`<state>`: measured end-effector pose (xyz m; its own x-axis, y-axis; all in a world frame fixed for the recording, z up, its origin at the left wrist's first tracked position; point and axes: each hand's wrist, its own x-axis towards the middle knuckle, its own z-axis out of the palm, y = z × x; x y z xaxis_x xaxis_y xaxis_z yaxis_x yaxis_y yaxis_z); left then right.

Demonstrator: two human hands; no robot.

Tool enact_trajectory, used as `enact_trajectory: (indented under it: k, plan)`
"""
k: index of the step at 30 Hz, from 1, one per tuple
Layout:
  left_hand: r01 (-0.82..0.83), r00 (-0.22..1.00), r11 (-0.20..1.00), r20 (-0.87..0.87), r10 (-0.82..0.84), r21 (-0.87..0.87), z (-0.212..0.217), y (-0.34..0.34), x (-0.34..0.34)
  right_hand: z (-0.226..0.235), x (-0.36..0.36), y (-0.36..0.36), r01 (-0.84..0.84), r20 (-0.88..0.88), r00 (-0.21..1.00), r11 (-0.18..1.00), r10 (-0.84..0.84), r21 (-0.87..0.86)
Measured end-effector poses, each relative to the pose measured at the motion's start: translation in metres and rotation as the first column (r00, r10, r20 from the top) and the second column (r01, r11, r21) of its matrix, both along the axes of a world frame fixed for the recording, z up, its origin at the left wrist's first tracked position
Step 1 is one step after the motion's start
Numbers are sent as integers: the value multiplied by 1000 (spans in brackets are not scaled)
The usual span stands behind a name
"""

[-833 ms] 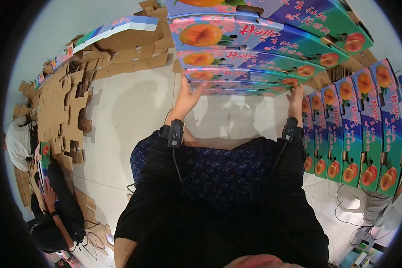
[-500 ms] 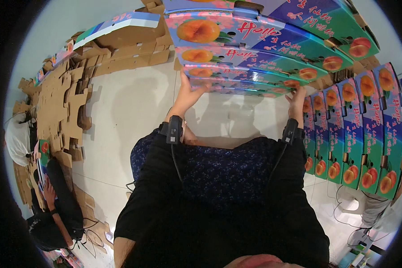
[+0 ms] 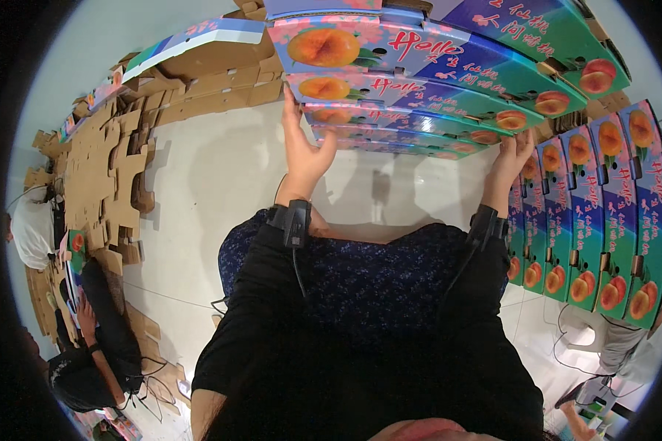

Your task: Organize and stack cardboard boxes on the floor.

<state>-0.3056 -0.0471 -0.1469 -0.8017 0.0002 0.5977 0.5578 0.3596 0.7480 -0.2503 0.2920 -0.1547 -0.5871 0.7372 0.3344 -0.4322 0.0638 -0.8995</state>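
Observation:
In front of me stands a tall stack of printed cardboard fruit boxes (image 3: 419, 55), coloured pink, blue and green with pictures of peaches. At its left edge is my left hand (image 3: 305, 147), fingers stretched up along the box ends and thumb held apart. My right hand (image 3: 509, 165) touches the lower right corner of the stack, with its fingers apart and their tips partly hidden by the boxes. Neither hand is wrapped around a box. A black device with a cable is strapped to each wrist.
A second stack of matching boxes (image 3: 585, 213) stands close on my right. Flat brown cardboard blanks (image 3: 99, 169) lie piled at the left. People sit at the far left, one in black (image 3: 88, 367). At the right are a white stool (image 3: 582, 338) and another person.
Both hands have shifted upward along the stack's sides, the left to a higher box and the right slightly outward to the right. The view has moved a little.

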Motion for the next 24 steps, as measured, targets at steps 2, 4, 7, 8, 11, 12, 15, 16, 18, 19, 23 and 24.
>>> enact_trajectory:
  k: [2, 4, 7, 8, 11, 12, 15, 16, 18, 19, 23, 24]
  plan:
    - [59, 995, 998, -82, -58, 12, 8, 4, 4, 6, 2, -6, -19, 10, 1000, 996, 19, 82]
    - [59, 994, 998, -92, -59, 3, 13, 6, 7, 7, 2, -11, -38, 21, 999, 986, 35, 163]
    - [96, 994, 995, -59, -96, -9, 15, 5, 9, 6, 2, -13, 20, 42, 999, 974, -30, 226]
    - [126, 992, 992, -25, -127, -15, 15, 4, 8, 6, 2, -13, -4, 44, 999, 981, -5, 194]
    - [103, 994, 995, -39, -102, 19, 13, 2, 5, 7, 3, -12, -35, 10, 999, 990, 34, 135]
    - [99, 994, 995, -52, -98, 13, 13, 3, 4, 8, 3, -13, -48, -26, 998, 993, 51, 109]
    - [75, 995, 997, -70, -75, 10, 11, 3, 3, 11, 4, -16, -33, -38, 999, 998, 35, 54]
    - [61, 996, 998, -58, -61, -3, 11, 2, 3, 13, 4, -17, -26, -25, 999, 998, 28, 54]
    - [46, 998, 999, -47, -46, -15, 10, 1, 3, 15, 6, -18, -77, -98, 992, 994, 84, 72]
    - [42, 998, 999, -48, -43, -20, 10, 1, 3, 15, 6, -19, -70, -65, 995, 996, 74, 49]
    - [56, 998, 998, -36, -56, 6, 10, 1, 1, 10, 7, -18, 37, -11, 999, 989, -36, 143]
    - [51, 998, 999, -48, -50, 5, 10, 1, 1, 8, 7, -17, 78, 4, 997, 982, -79, 173]
